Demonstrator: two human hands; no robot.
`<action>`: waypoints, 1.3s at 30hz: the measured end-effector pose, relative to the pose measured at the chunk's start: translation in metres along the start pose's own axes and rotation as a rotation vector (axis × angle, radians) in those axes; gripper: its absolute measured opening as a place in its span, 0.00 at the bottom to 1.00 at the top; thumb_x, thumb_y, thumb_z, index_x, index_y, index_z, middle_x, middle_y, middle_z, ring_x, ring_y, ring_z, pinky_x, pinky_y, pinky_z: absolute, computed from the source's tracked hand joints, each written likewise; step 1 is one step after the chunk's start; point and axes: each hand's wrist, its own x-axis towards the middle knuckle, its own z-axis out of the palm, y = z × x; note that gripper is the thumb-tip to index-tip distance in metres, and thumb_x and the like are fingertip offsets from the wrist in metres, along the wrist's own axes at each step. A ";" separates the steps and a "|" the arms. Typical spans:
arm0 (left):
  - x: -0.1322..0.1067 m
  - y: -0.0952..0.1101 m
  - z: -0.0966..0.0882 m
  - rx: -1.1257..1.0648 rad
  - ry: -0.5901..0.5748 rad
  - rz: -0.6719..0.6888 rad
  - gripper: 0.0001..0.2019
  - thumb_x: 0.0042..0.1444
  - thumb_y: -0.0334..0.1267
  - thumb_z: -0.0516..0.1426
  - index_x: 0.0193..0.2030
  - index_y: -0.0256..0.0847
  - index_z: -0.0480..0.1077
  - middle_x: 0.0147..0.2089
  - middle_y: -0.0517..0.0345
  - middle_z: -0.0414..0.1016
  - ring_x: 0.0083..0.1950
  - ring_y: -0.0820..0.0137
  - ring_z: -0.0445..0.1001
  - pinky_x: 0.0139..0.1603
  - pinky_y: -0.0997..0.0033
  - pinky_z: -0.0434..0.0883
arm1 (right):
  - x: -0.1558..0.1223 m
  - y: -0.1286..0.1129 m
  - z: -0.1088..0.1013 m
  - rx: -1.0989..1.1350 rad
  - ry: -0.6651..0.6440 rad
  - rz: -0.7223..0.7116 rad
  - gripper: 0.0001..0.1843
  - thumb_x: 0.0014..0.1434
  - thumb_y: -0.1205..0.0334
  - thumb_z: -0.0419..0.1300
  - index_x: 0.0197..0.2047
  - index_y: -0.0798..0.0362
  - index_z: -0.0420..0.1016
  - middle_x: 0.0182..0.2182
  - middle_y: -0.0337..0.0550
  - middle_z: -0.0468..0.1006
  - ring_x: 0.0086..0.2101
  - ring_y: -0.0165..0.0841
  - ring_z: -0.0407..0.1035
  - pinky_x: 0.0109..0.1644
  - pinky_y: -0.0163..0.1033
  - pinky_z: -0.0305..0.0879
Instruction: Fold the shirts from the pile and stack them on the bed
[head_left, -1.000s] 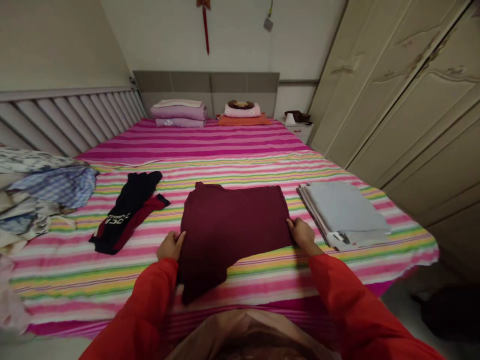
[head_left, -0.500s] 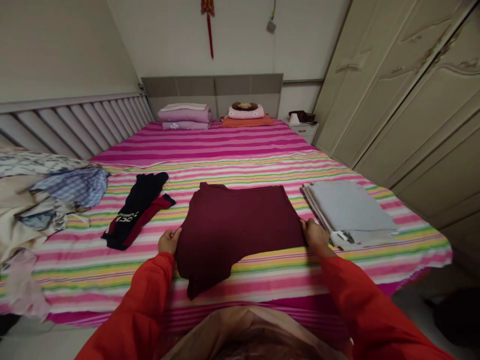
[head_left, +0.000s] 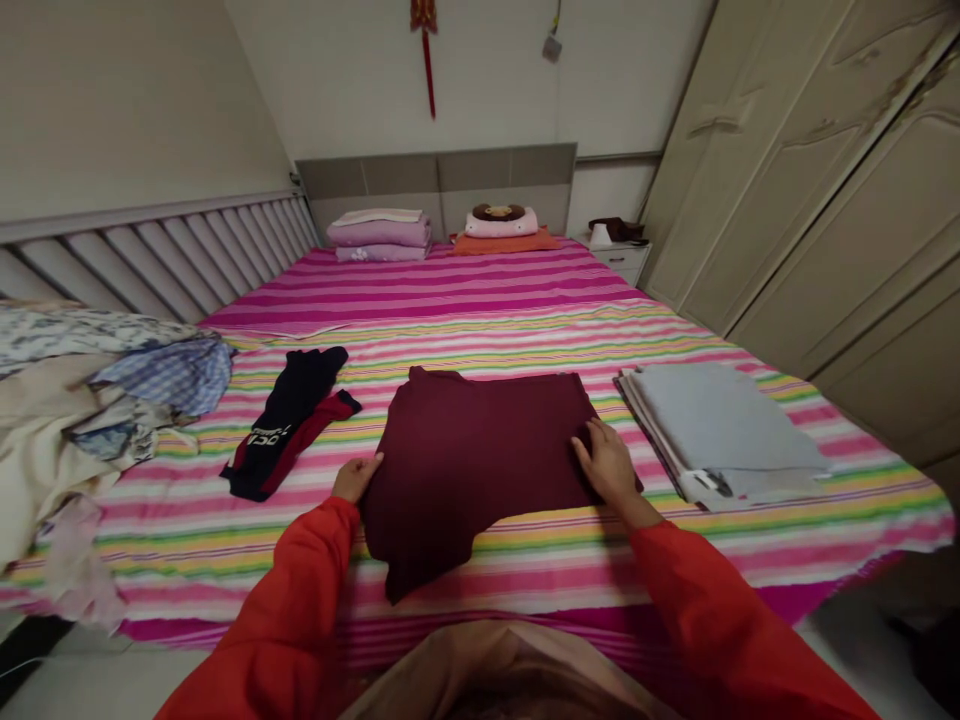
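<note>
A maroon shirt [head_left: 480, 440] lies spread sideways across the striped bed in front of me, with one corner pointing toward the near edge. My left hand [head_left: 355, 479] pinches its left edge, fingers closed on the cloth. On the right end of the shirt, my right hand [head_left: 609, 462] rests open with fingers stretched over the fabric. A stack of folded grey clothes [head_left: 731, 425] sits just right of my right hand. Left of the shirt is a folded navy and red garment [head_left: 289, 425] with white lettering.
A loose heap of clothes [head_left: 67, 420] covers the bed's left side by the railing [head_left: 150, 250]. Folded lilac bedding [head_left: 381, 235] and a pink pillow [head_left: 501, 225] stand at the headboard [head_left: 502, 170]. A wardrobe [head_left: 810, 170] lines the right side; a nightstand [head_left: 626, 258] stands beyond the bed.
My right hand has let go of the shirt's right edge and moved inward onto the cloth, fingers now spread. My left hand stays at the left edge. The view has shifted slightly.
</note>
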 end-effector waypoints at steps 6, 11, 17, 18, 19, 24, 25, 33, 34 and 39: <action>0.001 0.007 -0.013 -0.073 -0.271 -0.060 0.23 0.38 0.60 0.63 0.26 0.38 0.72 0.27 0.51 0.78 0.32 0.63 0.77 0.34 0.65 0.74 | -0.014 -0.001 0.035 0.020 0.028 0.029 0.25 0.66 0.54 0.46 0.55 0.61 0.72 0.55 0.60 0.74 0.55 0.46 0.66 0.55 0.50 0.63; 0.012 0.000 -0.011 0.015 -0.262 -0.070 0.21 0.33 0.54 0.68 0.20 0.41 0.66 0.20 0.59 0.73 0.24 0.68 0.72 0.25 0.70 0.67 | -0.019 0.002 0.039 0.040 0.064 0.044 0.24 0.65 0.54 0.47 0.56 0.58 0.72 0.55 0.57 0.75 0.54 0.44 0.67 0.55 0.49 0.63; 0.033 -0.004 -0.021 0.157 -0.125 -0.023 0.21 0.30 0.43 0.68 0.13 0.43 0.57 0.11 0.67 0.59 0.18 0.74 0.60 0.20 0.74 0.55 | -0.020 0.002 0.040 0.022 0.092 0.055 0.24 0.65 0.55 0.46 0.56 0.57 0.73 0.54 0.55 0.76 0.53 0.44 0.68 0.54 0.49 0.63; 0.038 -0.001 -0.022 0.167 -0.107 -0.003 0.20 0.30 0.43 0.68 0.13 0.42 0.59 0.12 0.67 0.60 0.19 0.74 0.62 0.21 0.74 0.56 | -0.020 0.001 0.040 0.014 0.091 0.055 0.24 0.66 0.55 0.46 0.55 0.58 0.73 0.54 0.56 0.76 0.53 0.44 0.68 0.54 0.49 0.63; 0.044 0.004 -0.020 0.169 -0.087 0.024 0.18 0.31 0.43 0.68 0.14 0.42 0.61 0.13 0.66 0.62 0.21 0.73 0.64 0.22 0.74 0.58 | -0.020 0.001 0.040 0.005 0.089 0.054 0.24 0.66 0.55 0.46 0.55 0.58 0.73 0.53 0.56 0.76 0.53 0.44 0.68 0.54 0.48 0.64; 0.089 0.039 0.009 0.121 -0.012 0.155 0.08 0.44 0.42 0.61 0.27 0.40 0.72 0.27 0.59 0.76 0.34 0.68 0.75 0.34 0.72 0.70 | -0.021 0.001 0.041 -0.017 0.094 0.043 0.24 0.66 0.54 0.45 0.54 0.58 0.74 0.53 0.56 0.77 0.52 0.43 0.69 0.53 0.47 0.64; 0.099 0.045 0.017 0.116 0.003 0.167 0.07 0.46 0.40 0.60 0.30 0.40 0.73 0.30 0.58 0.78 0.37 0.67 0.76 0.37 0.72 0.71 | -0.021 0.002 0.042 -0.021 0.101 0.042 0.25 0.66 0.53 0.45 0.53 0.58 0.74 0.52 0.56 0.77 0.52 0.43 0.69 0.53 0.47 0.64; 0.154 0.069 0.061 0.184 0.075 0.185 0.08 0.45 0.32 0.60 0.35 0.41 0.74 0.38 0.54 0.80 0.45 0.64 0.77 0.47 0.68 0.71 | -0.021 0.003 0.043 -0.039 0.107 0.041 0.24 0.66 0.53 0.46 0.53 0.57 0.75 0.52 0.53 0.78 0.51 0.42 0.69 0.53 0.46 0.63; 0.157 0.070 0.064 0.199 0.066 0.188 0.07 0.44 0.32 0.61 0.33 0.42 0.74 0.36 0.55 0.80 0.44 0.64 0.77 0.47 0.68 0.71 | -0.021 0.003 0.042 -0.039 0.106 0.042 0.23 0.66 0.53 0.46 0.53 0.56 0.75 0.52 0.53 0.78 0.51 0.42 0.69 0.53 0.46 0.63; 0.166 0.068 0.063 0.275 0.047 0.195 0.09 0.45 0.37 0.60 0.20 0.44 0.64 0.21 0.61 0.69 0.35 0.64 0.74 0.39 0.68 0.69 | -0.020 0.002 0.040 -0.046 0.102 0.038 0.23 0.66 0.54 0.46 0.53 0.56 0.75 0.51 0.52 0.78 0.50 0.42 0.69 0.53 0.46 0.62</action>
